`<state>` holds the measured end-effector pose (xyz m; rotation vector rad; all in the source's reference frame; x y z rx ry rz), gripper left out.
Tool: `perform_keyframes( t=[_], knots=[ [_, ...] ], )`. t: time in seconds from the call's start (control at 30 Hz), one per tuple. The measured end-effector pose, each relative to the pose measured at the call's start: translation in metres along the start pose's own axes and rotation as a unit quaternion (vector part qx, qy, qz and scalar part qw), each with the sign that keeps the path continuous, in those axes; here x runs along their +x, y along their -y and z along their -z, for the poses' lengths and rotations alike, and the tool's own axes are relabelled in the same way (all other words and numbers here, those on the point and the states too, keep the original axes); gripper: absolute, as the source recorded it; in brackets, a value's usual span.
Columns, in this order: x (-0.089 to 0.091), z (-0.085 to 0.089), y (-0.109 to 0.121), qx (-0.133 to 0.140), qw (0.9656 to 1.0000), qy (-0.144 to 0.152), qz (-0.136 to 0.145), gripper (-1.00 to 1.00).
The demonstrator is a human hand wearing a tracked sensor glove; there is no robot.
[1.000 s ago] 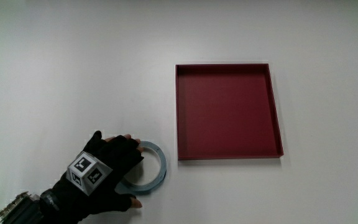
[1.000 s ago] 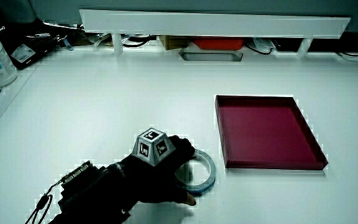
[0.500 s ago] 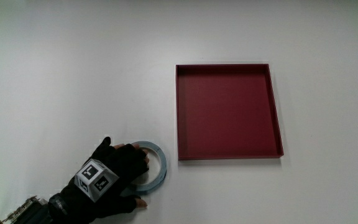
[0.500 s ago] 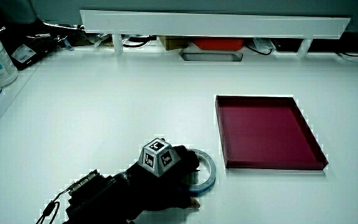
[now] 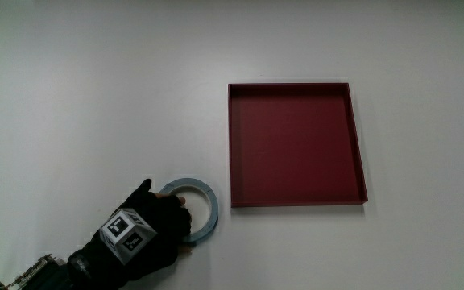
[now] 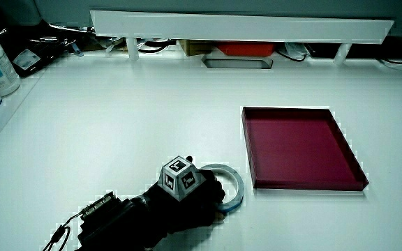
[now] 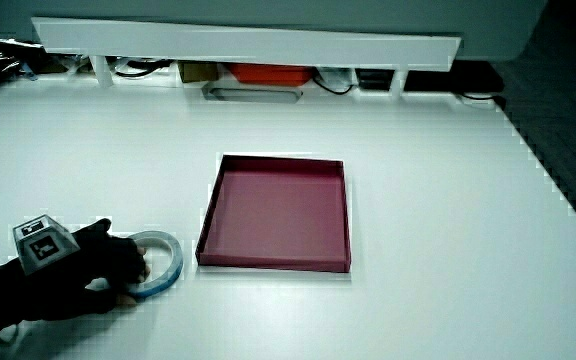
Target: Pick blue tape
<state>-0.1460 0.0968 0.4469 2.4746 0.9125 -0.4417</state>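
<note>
Nearest the person, the black-gloved hand (image 5: 147, 234) has its grip curled around the near rim of the flat pale-blue tape ring (image 5: 193, 205), likely pinching it for lifting. The ring lies on the white counter (image 5: 95, 97), just beside the shallow square dark-red tray (image 5: 295, 145). Farther off stands a low white partition (image 6: 243, 28).
</note>
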Motion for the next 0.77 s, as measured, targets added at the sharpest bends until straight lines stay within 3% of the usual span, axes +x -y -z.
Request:
perform_keyframes(
  t=[0.13,0.3,0.47,0.53,0.6,0.63,0.67,0.7,0.77],
  knots=[
    [0.001,-0.001,0.003,0.007,1.0000,-0.005,0.004,1.00],
    [0.006,-0.016,0.005,0.024,0.9996,-0.001,0.013,1.00],
    [0.016,-0.036,0.000,0.058,0.9978,0.009,0.029,1.00],
    [0.020,-0.038,-0.005,0.081,0.9952,0.021,0.051,1.00],
    [0.027,-0.047,-0.012,0.088,0.9944,0.013,0.056,1.00],
    [0.025,-0.041,-0.016,0.115,0.9908,0.022,0.068,1.00],
    [0.032,-0.051,-0.021,0.095,0.9927,0.014,0.072,1.00],
    [0.031,-0.046,-0.025,0.117,0.9894,0.029,0.081,1.00],
    [0.033,-0.044,-0.036,0.130,0.9861,0.038,0.096,1.00]
  ],
)
